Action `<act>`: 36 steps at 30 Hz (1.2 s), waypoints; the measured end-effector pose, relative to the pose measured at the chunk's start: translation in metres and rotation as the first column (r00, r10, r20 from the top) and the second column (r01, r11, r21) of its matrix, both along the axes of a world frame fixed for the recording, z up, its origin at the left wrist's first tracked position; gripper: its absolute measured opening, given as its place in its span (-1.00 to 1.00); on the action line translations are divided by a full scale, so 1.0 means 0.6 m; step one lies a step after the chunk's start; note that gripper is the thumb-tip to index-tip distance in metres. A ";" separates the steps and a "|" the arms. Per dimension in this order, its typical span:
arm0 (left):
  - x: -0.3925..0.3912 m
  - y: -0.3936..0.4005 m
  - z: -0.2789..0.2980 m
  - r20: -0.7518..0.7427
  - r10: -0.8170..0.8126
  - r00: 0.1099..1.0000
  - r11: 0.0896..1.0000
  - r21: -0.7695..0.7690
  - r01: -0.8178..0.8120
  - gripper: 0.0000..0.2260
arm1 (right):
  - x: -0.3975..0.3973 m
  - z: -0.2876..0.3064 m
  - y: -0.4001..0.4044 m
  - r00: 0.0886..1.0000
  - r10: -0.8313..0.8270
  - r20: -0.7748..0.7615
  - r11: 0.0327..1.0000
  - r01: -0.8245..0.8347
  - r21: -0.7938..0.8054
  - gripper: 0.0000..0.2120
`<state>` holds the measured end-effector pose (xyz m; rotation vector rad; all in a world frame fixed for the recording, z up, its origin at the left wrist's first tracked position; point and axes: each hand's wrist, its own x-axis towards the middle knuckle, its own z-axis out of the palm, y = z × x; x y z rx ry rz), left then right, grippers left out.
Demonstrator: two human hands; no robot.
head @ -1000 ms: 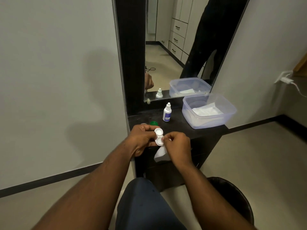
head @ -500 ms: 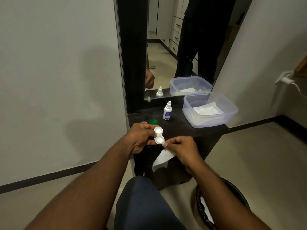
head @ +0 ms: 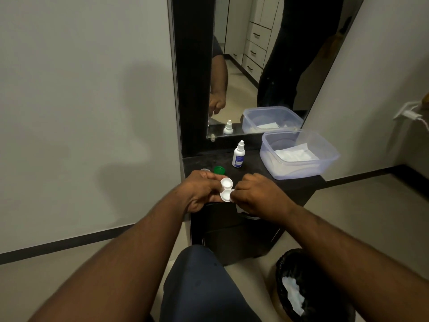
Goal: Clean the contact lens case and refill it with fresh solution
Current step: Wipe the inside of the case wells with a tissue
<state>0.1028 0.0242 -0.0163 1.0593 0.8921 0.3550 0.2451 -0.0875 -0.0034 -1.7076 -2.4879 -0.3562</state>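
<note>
- Case (head: 226,189), white, lids off — pinched in left hand (head: 200,191) grip.
- Right hand (head: 259,194) grip curled at lower well; held item not discernible.
- Solution bottle (head: 238,155) upright on tabletop (head: 255,169).

Pale walls (head: 81,89), tall black-framed mirror (head: 262,66), dark vanity (head: 250,219), beige floor (head: 371,217)

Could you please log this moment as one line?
step: wiping case | left hand: holds lens case | right hand: fingers curled at case, tissue mostly hidden | bottle: upright on shelf, untouched

Head view, downward, near hands (head: 228,194)
</note>
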 end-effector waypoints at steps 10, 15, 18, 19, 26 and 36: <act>0.009 0.002 -0.008 -0.043 0.039 0.998 0.999 0.035 -0.038 -0.79 | -0.077 -0.029 -0.003 0.874 -0.357 -0.329 0.917 0.396 0.055 -0.89; 0.008 -0.002 -0.003 -0.071 0.055 0.996 0.995 0.091 -0.049 -0.77 | -0.129 -0.033 0.014 0.651 -0.570 -0.501 0.763 0.646 -0.029 -0.78; 0.006 -0.003 -0.004 -0.069 0.050 0.996 0.996 0.081 -0.045 -0.77 | -0.135 -0.035 0.011 0.663 -0.591 -0.460 0.754 0.657 -0.021 -0.84; 0.007 -0.003 -0.006 -0.065 0.047 0.997 0.996 0.077 -0.042 -0.76 | -0.131 -0.033 0.007 0.700 -0.579 -0.419 0.766 0.643 0.014 -0.89; 0.007 -0.010 0.004 -0.043 0.042 0.998 0.998 0.055 -0.039 -0.76 | -0.081 -0.015 -0.014 0.935 -0.353 -0.043 0.926 0.356 0.127 -0.77; 0.003 -0.009 0.007 -0.075 0.039 0.996 0.997 0.074 -0.033 -0.83 | -0.122 -0.019 0.028 0.730 -0.578 -0.366 0.797 0.600 -0.061 -0.83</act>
